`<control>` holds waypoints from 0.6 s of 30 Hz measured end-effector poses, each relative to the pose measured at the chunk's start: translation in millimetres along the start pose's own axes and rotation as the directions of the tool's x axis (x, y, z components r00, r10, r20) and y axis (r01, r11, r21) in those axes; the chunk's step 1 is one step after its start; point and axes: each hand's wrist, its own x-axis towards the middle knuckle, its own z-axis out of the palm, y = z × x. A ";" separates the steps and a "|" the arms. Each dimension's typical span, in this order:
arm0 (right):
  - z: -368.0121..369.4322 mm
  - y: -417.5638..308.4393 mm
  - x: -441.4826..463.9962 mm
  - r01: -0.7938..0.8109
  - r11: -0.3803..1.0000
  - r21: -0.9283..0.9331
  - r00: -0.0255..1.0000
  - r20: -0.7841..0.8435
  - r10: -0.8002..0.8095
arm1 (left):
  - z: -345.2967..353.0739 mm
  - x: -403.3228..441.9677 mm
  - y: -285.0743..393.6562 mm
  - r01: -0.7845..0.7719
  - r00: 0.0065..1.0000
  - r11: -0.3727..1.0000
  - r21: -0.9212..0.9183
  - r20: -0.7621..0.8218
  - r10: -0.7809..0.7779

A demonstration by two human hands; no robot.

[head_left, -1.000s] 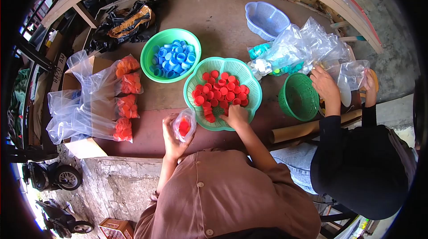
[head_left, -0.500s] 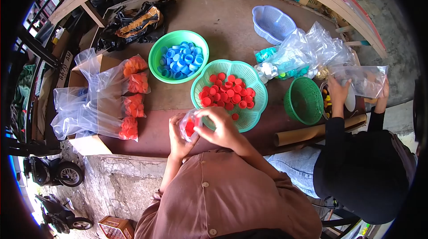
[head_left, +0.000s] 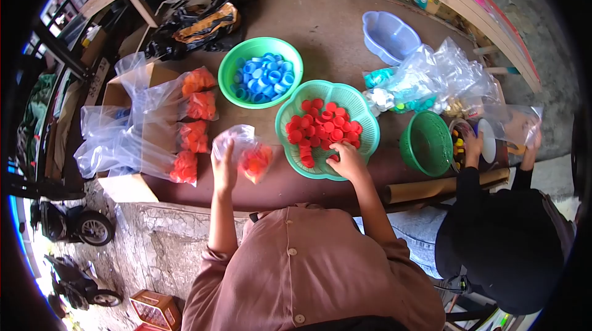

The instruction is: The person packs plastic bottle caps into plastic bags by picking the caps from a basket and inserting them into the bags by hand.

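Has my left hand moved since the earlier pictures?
Yes. Judged against the pale green basket, your left hand has moved left, away from it, and is now closer to the filled bags.

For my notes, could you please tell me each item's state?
Left hand: gripping held plastic bag.
Held plastic bag: partly filled, red caps.
Right hand: at loose red caps, grip unclear.
Mint basket: holding loose red caps.
Green bowl: holding blue caps.
Lavender basket: uncovered.
Dark green basket: uncovered.
Four cap bags: tops slack, sealing unclear.
Cardboard box: flaps open.
Black plastic: crumpled.
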 end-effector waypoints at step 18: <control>-122.3 -202.7 130.8 0.610 0.264 0.747 0.792 -0.585 -0.174 | 62.0 124.0 177.7 -0.246 0.716 0.969 -0.025 0.670 0.199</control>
